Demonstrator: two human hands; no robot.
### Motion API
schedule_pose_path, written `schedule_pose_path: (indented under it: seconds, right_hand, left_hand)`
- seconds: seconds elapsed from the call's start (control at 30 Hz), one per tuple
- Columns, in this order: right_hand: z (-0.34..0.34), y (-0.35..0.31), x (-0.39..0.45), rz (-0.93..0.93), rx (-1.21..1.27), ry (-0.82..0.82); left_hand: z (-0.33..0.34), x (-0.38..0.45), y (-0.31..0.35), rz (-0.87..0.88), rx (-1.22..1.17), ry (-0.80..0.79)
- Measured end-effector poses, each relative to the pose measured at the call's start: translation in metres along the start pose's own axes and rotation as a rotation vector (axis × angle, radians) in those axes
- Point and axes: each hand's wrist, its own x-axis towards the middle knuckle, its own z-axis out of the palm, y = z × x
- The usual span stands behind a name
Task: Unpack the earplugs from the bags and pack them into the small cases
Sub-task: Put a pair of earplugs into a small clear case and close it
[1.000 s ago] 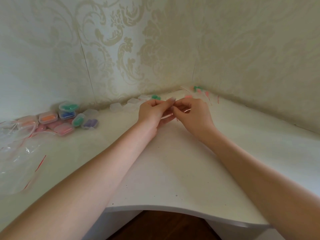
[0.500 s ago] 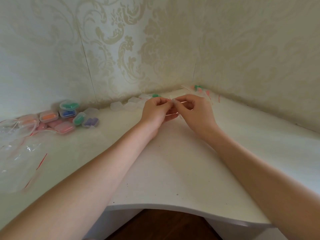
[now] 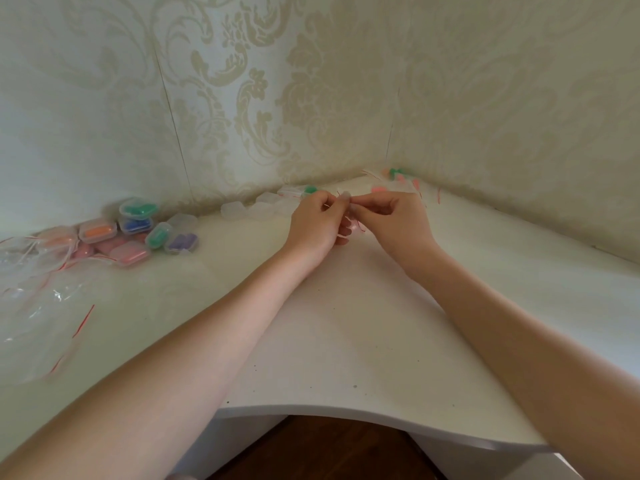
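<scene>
White desk (image 3: pixel 346 341): both hands' fingers, left hand (image 3: pixel 313 226) and right hand (image 3: pixel 394 221), curled, pinching small clear bag (image 3: pixel 348 206)

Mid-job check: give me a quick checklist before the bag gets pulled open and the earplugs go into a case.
1. Left hand pinches the small bag: ok.
2. Right hand pinches the same bag: ok.
3. Bag already open: cannot tell.
4. Empty clear cases lie on the desk by the left hand: ok.
5. Filled cases sit apart at far left: ok.
6. Colour of earplugs inside: cannot tell.
</scene>
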Motion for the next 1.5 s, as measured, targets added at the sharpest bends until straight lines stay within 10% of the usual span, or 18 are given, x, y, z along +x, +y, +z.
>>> schedule_pose_path:
  seconds: [0.23, 0.67, 1.2, 1.5]
  right_hand:
    - [-0.001, 0.004, 0.004, 0.196, 0.176, -0.025]
    - [0.007, 0.002, 0.0, -0.097, -0.451, 0.011]
    - [0.005, 0.004, 0.004, -0.096, -0.544, 0.168]
    - [-0.009, 0.012, 0.007, -0.426, -0.623, 0.039]
  left_hand:
    - [0.002, -0.006, -0.002, 0.137, 0.196, -0.088]
    - [0.003, -0.004, 0.003, 0.122, 0.29, -0.163]
    - [-0.002, -0.003, 0.011, 0.014, 0.383, -0.327]
    - [-0.004, -0.004, 0.009, -0.028, 0.188, -0.084]
